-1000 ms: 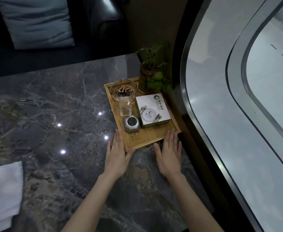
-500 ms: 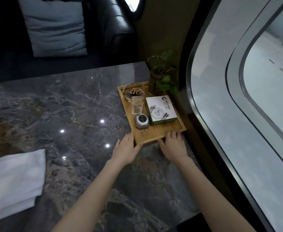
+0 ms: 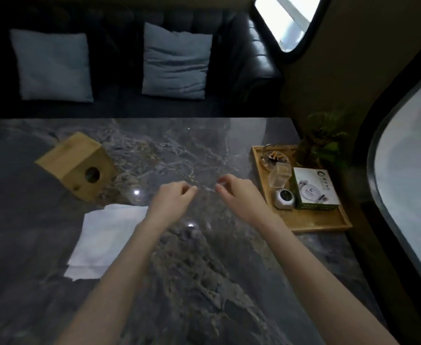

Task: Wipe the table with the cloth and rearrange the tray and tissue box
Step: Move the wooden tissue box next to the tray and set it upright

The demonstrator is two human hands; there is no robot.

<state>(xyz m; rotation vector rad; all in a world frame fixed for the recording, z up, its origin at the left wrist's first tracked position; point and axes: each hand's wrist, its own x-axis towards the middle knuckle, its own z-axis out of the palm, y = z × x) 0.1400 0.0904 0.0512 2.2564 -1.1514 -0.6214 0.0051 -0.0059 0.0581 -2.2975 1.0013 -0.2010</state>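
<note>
A wooden tray point(image 3: 311, 220) sits at the right edge of the dark marble table point(image 3: 204, 270). It carries an ashtray, a clear holder, a small silver device and a white box. A wooden tissue box point(image 3: 77, 165) lies tilted at the table's left middle. A white folded cloth point(image 3: 105, 237) rests on the table, partly under my left forearm. My left hand point(image 3: 172, 200) and my right hand point(image 3: 239, 197) hover over the table's middle, fingers loosely curled, holding nothing. Both hands are clear of the tray.
A potted green plant point(image 3: 321, 145) stands behind the tray by the wall. A dark leather sofa with two grey cushions point(image 3: 175, 61) runs along the table's far side. A curved window frame point(image 3: 378, 150) borders the right.
Both hands have let go of the tray's near edge and pulled back left, over the table's middle. The view has swung left, bringing the tissue box and more of the cloth into sight.
</note>
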